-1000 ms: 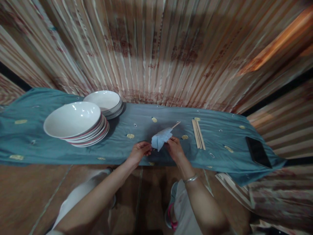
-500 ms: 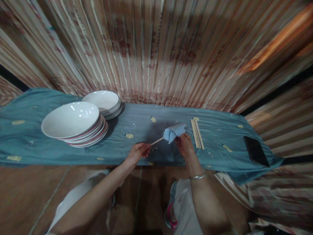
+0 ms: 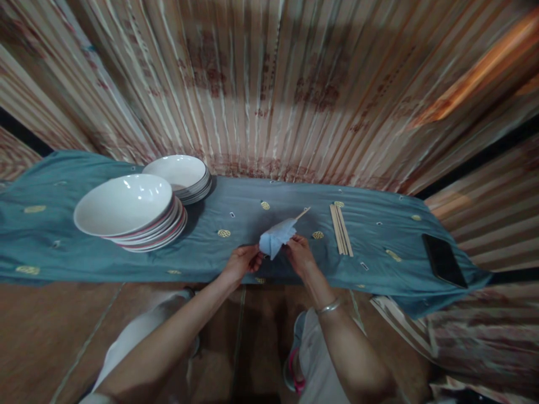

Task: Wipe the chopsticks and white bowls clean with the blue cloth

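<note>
Left hand (image 3: 242, 264): its grip was pinched together, it seems upon the near-left end of a thin, pale wooden chopstick (image 3: 303, 213); that end itself was hidden by the fingers and the cloth.
Right hand (image 3: 300, 257): its grip was closed on the right, near edge of a crumpled, light blue cloth (image 3: 275, 240).
Wrapped part: the cloth was around the chopstick between the two hands, and its left edge came up to the left fingertips; cloth and chopstick appeared to be lifted over the near middle of the worktop (image 3: 240, 205), which was covered with blue-green patterned fabric.
Long axis: the chopstick ran slantwise from near left to far right, and only its far-right end came out bare from the cloth.
Nearer hand: to this bare end, the right hand was the nearer one; the end lay beyond it, on the far side.
Right side: a row of straight, pale wooden chopsticks (image 3: 342, 231) lay just beside the right hand, pointing roughly from near to far, and a black flat phone (image 3: 444, 261) lay farther to the right.
Left side: a leaning stack of white bowls with red bands (image 3: 126, 207) stood well apart from the left hand.
</note>
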Motion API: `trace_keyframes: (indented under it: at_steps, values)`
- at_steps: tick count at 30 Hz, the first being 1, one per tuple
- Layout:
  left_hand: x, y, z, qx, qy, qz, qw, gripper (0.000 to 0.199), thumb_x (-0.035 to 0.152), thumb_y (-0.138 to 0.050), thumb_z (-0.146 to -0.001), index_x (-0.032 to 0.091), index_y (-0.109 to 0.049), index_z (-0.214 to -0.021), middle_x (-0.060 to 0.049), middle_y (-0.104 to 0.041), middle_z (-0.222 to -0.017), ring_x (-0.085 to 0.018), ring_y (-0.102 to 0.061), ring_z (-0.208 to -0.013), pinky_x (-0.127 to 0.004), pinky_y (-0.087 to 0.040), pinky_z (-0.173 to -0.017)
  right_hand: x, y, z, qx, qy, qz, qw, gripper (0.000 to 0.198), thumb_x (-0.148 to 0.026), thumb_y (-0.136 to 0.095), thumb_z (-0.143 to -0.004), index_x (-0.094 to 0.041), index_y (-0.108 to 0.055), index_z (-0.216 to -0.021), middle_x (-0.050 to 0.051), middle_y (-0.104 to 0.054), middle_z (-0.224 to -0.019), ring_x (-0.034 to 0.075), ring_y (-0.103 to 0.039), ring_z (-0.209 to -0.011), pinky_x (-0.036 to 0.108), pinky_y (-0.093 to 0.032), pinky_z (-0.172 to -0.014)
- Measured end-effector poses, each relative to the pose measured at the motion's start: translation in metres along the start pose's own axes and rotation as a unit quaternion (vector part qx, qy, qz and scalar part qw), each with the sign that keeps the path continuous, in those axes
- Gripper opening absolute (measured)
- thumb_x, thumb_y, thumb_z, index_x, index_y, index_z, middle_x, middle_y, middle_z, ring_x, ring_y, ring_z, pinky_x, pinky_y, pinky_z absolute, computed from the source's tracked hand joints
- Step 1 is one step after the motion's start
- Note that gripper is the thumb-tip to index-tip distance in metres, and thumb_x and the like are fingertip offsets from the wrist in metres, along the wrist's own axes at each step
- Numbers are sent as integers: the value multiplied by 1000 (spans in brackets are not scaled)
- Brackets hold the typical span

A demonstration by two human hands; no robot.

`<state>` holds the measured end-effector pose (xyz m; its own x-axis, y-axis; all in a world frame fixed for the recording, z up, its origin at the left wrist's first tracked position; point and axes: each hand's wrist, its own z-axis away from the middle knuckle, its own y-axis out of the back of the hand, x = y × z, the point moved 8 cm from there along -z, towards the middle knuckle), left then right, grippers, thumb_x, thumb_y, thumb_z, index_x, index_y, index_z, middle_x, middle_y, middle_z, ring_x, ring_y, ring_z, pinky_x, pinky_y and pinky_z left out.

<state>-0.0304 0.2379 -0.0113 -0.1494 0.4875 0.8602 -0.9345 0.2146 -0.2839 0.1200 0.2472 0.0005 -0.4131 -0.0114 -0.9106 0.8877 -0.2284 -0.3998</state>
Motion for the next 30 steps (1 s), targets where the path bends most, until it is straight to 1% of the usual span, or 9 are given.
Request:
trace_keyframes:
  at_steps: [5, 9, 11, 13, 16, 19, 22, 26, 30]
  values:
    - [3, -3, -1, -16, -32, -6, 999, 33, 46, -68, -59, 16, -56, -50, 1, -54, -46, -6, -43, -37, -21, -27, -39, 11, -15, 8, -4, -38, -3, 999, 10, -28, -73, -53, -21, -67, -58, -2, -67, -57, 15, -61, -61, 28, -47, -66]
    - [2, -4, -2, -34, -33, -7, 999, 32, 46, -69, -58, 17, -58, -55, 0, -56, -46, -9, -47, -39, -22, -31, -41, 8, -15, 9, 0, -40, 16, 999, 16, -33, -75, -50, -21, -67, -57, -2, -68, -58, 15, -59, -59, 29, -47, -66]
    - [5, -1, -4, -26, -41, -1, 999, 30, 44, -72, -57, 16, -61, -61, 1, -58, -47, -9, -49, -41, -21, -33, -43, 1, -11, 8, -1, -27, 22, 999, 18, -34, -76, -50, -21, -66, -57, -2, -69, -60, 16, -60, -62, 29, -47, -68]
    - [12, 5, -6, 1, -64, 18, 998, 29, 41, -75, -57, 16, -64, -68, 2, -60, -52, -9, -51, -44, -20, -35, -45, -4, -6, 8, -11, -27, 26, 999, 18, -36, -76, -51, -21, -66, -57, -2, -68, -60, 16, -60, -64, 29, -47, -68]
    - [24, 13, -8, 40, -91, 51, 994, 31, 36, -77, -57, 18, -68, -80, 2, -66, -68, -8, -54, -50, -20, -39, -48, -2, -4, 12, -56, -75, 47, 994, 20, -36, -77, -52, -21, -65, -56, -3, -65, -56, 14, -58, -60, 26, -45, -63]
    - [28, 11, -9, 42, -83, 61, 994, 34, 38, -79, -57, 17, -72, -83, -1, -69, -82, -9, -57, -58, -21, -43, -54, 5, -9, 21, -122, -126, 73, 982, 21, -35, -78, -52, -19, -66, -58, -4, -62, -54, 12, -56, -58, 24, -43, -61]
    - [28, 5, -10, 27, -75, 64, 995, 35, 39, -80, -56, 15, -74, -80, -4, -71, -81, -11, -57, -63, -22, -44, -58, 8, -16, 30, -181, -139, 96, 969, 20, -35, -77, -55, -18, -67, -59, -4, -59, -51, 10, -52, -54, 23, -41, -60]
    - [26, -6, -11, -1, -76, 77, 994, 34, 40, -81, -54, 16, -74, -76, -4, -70, -73, -12, -58, -64, -24, -45, -61, 7, -24, 38, -226, -135, 128, 956, 20, -37, -74, -59, -18, -68, -59, -5, -59, -51, 10, -49, -50, 23, -40, -58]
    - [21, -11, -13, 13, -54, 87, 995, 29, 33, -85, -48, 15, -73, -68, -2, -67, -66, -11, -56, -59, -23, -45, -59, 7, -27, 44, -258, -143, 149, 944, 19, -37, -73, -61, -18, -68, -58, -4, -62, -53, 11, -52, -53, 24, -41, -61]
